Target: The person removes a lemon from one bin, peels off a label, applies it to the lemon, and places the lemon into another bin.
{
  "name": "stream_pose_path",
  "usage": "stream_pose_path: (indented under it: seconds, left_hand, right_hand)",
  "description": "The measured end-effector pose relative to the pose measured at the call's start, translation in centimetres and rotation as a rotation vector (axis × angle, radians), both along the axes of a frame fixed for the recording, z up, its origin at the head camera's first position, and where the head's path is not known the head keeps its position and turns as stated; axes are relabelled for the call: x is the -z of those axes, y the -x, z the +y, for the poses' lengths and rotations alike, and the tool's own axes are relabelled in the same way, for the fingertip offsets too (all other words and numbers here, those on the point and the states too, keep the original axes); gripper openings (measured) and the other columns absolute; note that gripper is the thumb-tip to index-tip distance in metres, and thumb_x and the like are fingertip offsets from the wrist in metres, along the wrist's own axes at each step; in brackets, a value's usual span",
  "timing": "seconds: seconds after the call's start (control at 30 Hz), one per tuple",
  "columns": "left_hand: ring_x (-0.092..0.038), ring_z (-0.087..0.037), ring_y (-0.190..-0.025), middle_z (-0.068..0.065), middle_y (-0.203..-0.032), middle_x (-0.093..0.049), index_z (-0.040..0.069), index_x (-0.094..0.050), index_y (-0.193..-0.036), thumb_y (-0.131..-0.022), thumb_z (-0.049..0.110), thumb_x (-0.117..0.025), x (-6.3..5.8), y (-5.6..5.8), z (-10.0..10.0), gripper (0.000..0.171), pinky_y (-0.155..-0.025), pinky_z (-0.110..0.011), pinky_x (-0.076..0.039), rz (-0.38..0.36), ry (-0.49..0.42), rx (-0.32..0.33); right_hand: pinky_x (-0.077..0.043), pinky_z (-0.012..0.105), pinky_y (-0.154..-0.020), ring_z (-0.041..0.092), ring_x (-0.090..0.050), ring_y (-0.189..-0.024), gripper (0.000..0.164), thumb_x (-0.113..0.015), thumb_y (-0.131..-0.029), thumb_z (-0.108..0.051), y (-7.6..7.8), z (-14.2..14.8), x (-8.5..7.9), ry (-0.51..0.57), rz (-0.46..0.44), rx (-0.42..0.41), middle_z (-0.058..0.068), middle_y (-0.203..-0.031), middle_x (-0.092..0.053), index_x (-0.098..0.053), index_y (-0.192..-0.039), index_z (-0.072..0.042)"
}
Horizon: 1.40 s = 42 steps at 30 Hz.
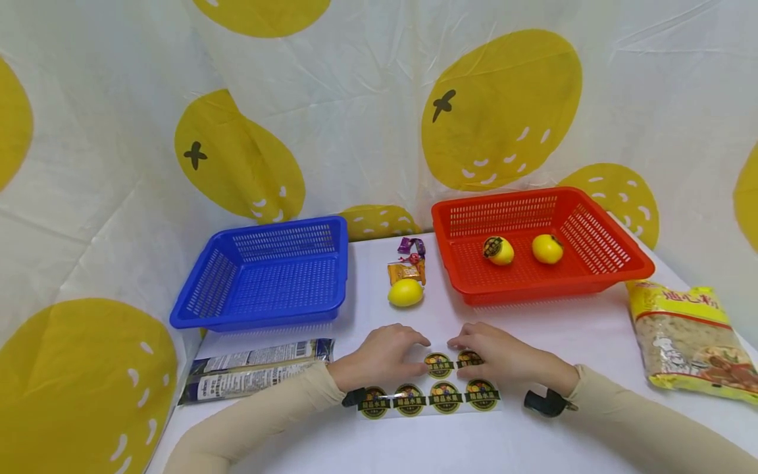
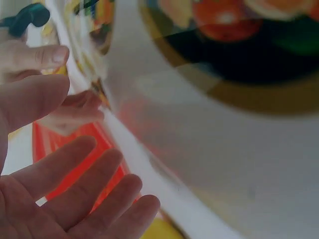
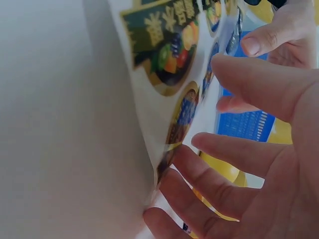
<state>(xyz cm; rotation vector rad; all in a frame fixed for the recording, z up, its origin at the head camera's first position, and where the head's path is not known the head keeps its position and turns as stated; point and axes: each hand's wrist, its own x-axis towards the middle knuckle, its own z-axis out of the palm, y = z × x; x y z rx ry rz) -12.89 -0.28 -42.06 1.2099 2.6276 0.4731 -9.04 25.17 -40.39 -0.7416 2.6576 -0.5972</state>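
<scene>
A sheet of round fruit stickers [image 1: 445, 398] lies on the white table, its labels black and gold. Over its left part is my left hand [image 1: 379, 355], fingers spread and loosely bent, holding nothing. My right hand [image 1: 503, 359] is at the sheet's right side; in the right wrist view its lower fingertips [image 3: 172, 186] touch or nearly touch the edge of the sheet [image 3: 167, 109]. Both thumbs point inward over the labels, apart from each other. Just beyond the hands lies a yellow lemon [image 1: 405, 293], with small wrapped snacks [image 1: 406, 272] behind it.
A blue basket [image 1: 260, 316] stands at the back left. The red basket [image 1: 533, 289] at the back right holds two lemons [image 1: 547, 249], one with a sticker plainly facing me. Two long packets [image 1: 254, 372] lie left, a pasta bag [image 1: 689, 342] right. A patterned curtain [image 1: 367, 131] hangs behind.
</scene>
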Motion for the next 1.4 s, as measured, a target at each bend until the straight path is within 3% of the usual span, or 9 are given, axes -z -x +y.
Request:
stream_pose_path:
  seconds: [0.2,0.7,0.9,1.4]
  left_hand:
    - [-0.066,-0.013,-0.114,0.007,-0.123,-0.074,0.02,-0.071,-0.129,-0.093,0.045,-0.071,0.3,0.0,0.9,0.043,-0.092,-0.031,-0.058,0.0,0.03,0.045]
    - [-0.067,-0.008,-0.104,0.011,-0.116,-0.076,0.022,-0.074,-0.125,-0.091,0.04,-0.075,0.6,0.0,1.4,0.039,-0.086,-0.027,-0.056,-0.045,0.023,0.051]
    - [-0.065,-0.007,-0.1,0.01,-0.11,-0.075,0.022,-0.075,-0.123,-0.094,0.035,-0.073,0.7,0.0,1.5,0.032,-0.082,-0.024,-0.054,-0.032,0.0,0.056]
    - [-0.059,-0.003,-0.086,0.014,-0.093,-0.073,0.026,-0.078,-0.099,-0.094,0.026,-0.074,0.8,0.2,1.8,0.006,-0.069,-0.015,-0.045,0.004,-0.08,0.044]
  right_hand:
    - [-0.049,0.029,-0.082,0.007,-0.051,-0.094,0.049,-0.082,-0.086,-0.034,-0.3,-0.1,0.4,-0.023,0.039,0.015,-0.008,-0.103,-0.061,-0.071,-0.127,-0.01]
    - [-0.042,0.028,-0.075,0.007,-0.045,-0.089,0.038,-0.084,-0.084,-0.029,-1.1,-0.5,1.0,-0.05,0.14,0.027,-0.009,-0.096,-0.055,-0.072,-0.118,-0.017]
    - [-0.042,0.026,-0.073,0.006,-0.045,-0.085,0.034,-0.085,-0.084,-0.027,-1.1,-0.6,1.1,-0.05,0.164,0.025,-0.009,-0.092,-0.055,-0.072,-0.114,-0.016]
    - [-0.042,0.028,-0.074,0.006,-0.045,-0.085,0.035,-0.085,-0.083,-0.028,-1.1,-0.6,1.2,-0.043,0.162,0.034,-0.009,-0.092,-0.055,-0.071,-0.114,-0.018]
